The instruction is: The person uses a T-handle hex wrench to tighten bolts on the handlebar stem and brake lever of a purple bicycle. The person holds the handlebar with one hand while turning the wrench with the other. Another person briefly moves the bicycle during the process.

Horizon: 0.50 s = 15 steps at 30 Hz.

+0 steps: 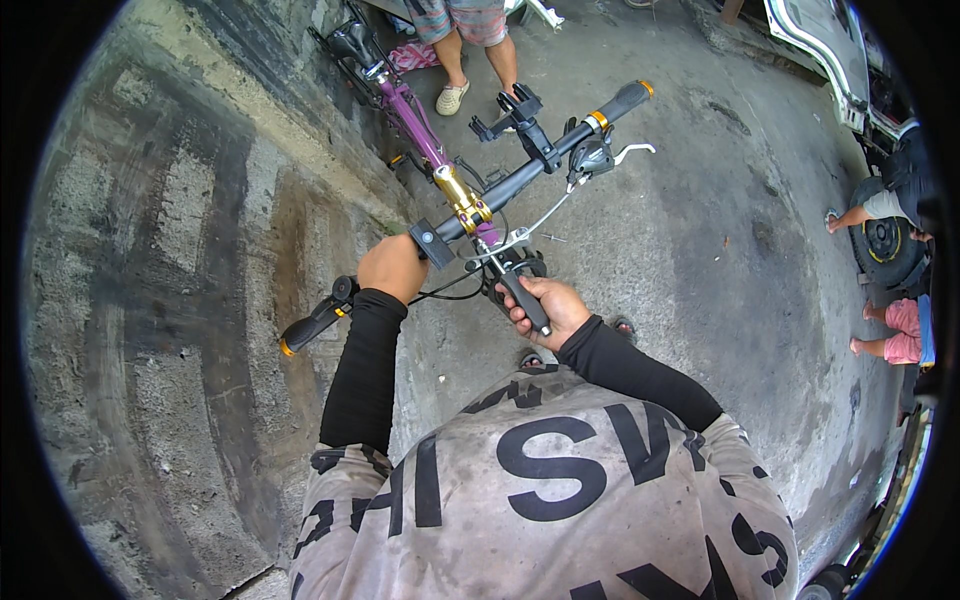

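Left hand [392,268] closed round black handlebar [510,188], left of gold metallic stem [456,193]; likely steadying it. Right hand [556,308] grips slim black tool handle [524,301], shaft aimed far-left toward bar's centre, presumably for control. Beyond: glossy purple tubular frame [408,118], far-left; rough, stained concrete [690,230], right.

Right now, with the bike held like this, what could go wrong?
The black-handled tool in the right hand might slip and scrape the bike. The handlebar could swing if the left hand eases its grip. The tool might also snag the pale cable nearby.
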### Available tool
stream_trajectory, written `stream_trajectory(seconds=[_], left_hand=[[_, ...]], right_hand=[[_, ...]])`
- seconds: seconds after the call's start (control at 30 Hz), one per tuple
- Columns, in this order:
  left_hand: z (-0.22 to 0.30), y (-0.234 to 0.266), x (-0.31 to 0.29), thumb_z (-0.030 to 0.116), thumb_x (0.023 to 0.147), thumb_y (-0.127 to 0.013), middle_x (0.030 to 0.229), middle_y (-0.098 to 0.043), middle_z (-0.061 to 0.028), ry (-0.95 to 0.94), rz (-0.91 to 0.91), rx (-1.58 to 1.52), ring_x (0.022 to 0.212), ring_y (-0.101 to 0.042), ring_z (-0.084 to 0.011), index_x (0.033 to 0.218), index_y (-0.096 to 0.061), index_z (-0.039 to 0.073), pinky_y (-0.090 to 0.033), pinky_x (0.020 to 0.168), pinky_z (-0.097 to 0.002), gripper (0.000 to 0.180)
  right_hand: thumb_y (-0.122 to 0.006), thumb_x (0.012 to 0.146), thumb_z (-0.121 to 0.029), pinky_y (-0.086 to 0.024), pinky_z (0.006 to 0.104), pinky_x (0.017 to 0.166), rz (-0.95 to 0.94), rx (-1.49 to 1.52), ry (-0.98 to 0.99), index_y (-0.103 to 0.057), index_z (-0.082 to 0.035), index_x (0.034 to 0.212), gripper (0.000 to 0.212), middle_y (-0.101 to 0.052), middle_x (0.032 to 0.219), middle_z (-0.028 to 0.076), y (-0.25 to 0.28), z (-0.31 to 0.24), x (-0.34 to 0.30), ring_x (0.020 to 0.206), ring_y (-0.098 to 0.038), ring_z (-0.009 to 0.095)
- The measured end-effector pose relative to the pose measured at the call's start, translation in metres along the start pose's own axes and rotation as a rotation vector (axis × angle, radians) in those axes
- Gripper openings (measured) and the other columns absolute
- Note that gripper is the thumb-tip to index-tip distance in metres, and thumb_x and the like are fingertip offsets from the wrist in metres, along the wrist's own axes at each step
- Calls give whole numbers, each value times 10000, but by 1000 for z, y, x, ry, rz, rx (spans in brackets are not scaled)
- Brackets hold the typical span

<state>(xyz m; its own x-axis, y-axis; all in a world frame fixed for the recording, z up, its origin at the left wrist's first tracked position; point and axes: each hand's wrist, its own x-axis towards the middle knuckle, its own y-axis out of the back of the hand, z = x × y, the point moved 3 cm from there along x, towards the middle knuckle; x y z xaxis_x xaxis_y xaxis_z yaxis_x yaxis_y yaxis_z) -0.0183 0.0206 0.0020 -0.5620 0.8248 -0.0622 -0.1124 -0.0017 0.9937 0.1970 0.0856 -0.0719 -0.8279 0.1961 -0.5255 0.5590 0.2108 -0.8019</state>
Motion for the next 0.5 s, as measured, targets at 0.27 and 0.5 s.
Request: stream_trajectory(seconds=[0.27, 0.5], left_hand=[[0, 1, -2, 225, 737, -664, 803, -660, -187, 3, -4, 14, 754, -643, -367, 787, -686, 36, -521, 681, -442, 197], [-2, -2, 1, 226, 734, -662, 800, -660, -187, -4, -4, 7, 752, -643, -367, 777, -687, 40, -522, 680, -441, 192]], right_hand=[[-608, 898, -235, -477, 240, 466, 197, -518, 229, -573, -2, 958, 243, -591, 767, 51, -15, -2, -1, 554, -572, 134], [-616, 893, -237, -479, 239, 469, -7, 16, -33, -571, -29, 980, 230, -572, 760, 32, 2, 3, 8, 604, -581, 130]])
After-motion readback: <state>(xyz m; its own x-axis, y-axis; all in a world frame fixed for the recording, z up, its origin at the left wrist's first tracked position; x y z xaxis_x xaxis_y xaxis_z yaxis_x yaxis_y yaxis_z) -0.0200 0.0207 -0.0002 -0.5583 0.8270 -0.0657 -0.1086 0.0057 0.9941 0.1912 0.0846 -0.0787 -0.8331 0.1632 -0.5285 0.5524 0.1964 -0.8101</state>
